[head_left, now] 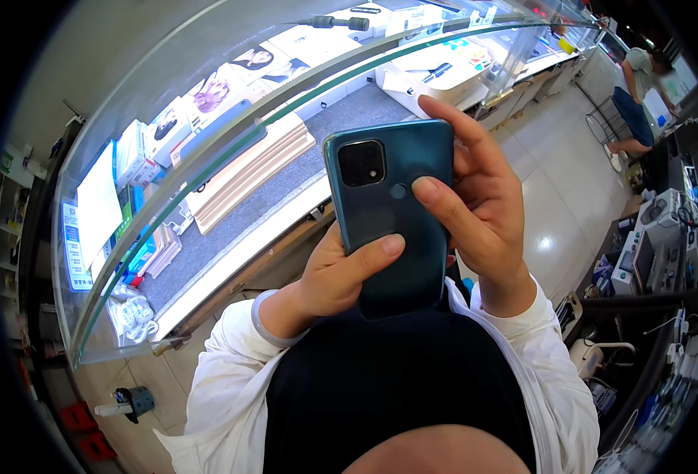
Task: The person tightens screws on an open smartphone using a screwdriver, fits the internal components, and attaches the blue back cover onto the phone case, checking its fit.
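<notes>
Fingers (436, 195) hold the phone (392, 217) (glass counter (278, 197) beyond its top edge).

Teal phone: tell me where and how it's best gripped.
Take the teal phone probably by its two long edges, below the dark camera block, coming from left and right. It is a flat slab, back facing the view; left hand and right hand hold it from those sides, thumbs on its back.
</notes>
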Demonstrator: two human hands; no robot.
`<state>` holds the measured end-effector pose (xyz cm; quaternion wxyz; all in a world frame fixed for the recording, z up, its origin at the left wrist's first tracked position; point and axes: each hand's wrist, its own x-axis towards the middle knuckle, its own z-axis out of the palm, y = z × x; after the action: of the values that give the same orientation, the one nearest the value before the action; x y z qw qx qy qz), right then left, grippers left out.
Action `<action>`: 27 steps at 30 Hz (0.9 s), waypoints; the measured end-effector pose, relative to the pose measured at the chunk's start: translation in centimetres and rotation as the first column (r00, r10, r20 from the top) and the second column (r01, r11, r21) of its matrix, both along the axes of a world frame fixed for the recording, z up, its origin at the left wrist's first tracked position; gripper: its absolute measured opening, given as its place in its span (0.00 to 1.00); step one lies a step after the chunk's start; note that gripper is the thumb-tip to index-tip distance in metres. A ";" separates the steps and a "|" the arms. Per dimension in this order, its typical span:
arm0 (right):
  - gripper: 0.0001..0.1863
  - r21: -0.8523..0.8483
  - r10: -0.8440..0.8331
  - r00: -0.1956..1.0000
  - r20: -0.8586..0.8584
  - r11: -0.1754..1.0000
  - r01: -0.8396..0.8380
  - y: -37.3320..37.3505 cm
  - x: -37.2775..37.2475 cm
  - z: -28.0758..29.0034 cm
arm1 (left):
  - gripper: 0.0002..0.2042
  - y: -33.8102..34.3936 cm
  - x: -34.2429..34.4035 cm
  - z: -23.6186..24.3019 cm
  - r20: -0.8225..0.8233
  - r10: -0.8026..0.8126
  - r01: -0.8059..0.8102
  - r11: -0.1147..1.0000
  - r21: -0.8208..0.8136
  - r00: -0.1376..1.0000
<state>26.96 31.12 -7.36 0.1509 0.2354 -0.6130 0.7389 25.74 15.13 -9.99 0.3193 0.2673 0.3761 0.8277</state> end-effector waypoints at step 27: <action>0.24 -0.059 -0.017 0.998 0.058 0.998 0.020 -0.4 1.1 0.6 | 0.17 -0.6 0.4 -0.4 -0.047 -0.043 0.042 0.999 -0.030 0.998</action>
<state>28.10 30.68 -6.73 0.1471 0.2037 -0.5970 0.7619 26.10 14.53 -10.42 0.3316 0.2904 0.3898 0.8085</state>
